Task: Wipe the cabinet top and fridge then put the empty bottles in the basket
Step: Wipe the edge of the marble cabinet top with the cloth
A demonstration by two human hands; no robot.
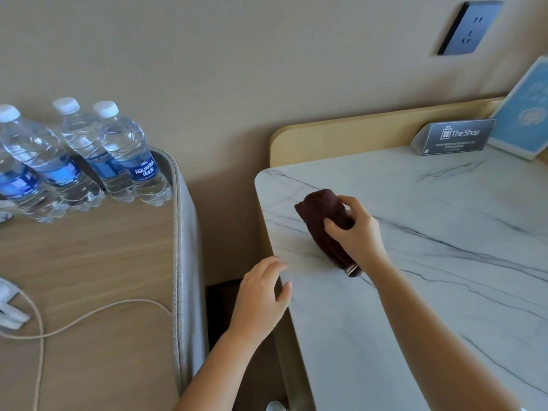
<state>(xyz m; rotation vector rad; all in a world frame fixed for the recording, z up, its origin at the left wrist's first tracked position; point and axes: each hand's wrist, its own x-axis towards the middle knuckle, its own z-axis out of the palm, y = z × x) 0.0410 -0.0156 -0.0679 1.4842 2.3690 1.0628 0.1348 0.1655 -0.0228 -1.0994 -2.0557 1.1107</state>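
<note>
A dark brown cloth point(318, 216) lies bunched on the white marble cabinet top point(430, 262), near its left edge. My right hand point(354, 232) grips the cloth from above and presses it on the marble. My left hand point(262, 295) rests with spread fingers on the marble's left edge and holds nothing. Several clear plastic water bottles point(127, 155) with white caps and blue labels stand upright at the back of a wooden surface point(98, 262) to the left. No basket is in view.
A grey "The Shop" sign point(456, 137) and a light blue card point(525, 114) stand at the cabinet's back right. A wall socket point(471, 28) sits above. A white cable point(89, 315) and plugs point(9, 307) lie on the wooden surface. A dark gap point(225, 321) separates both pieces.
</note>
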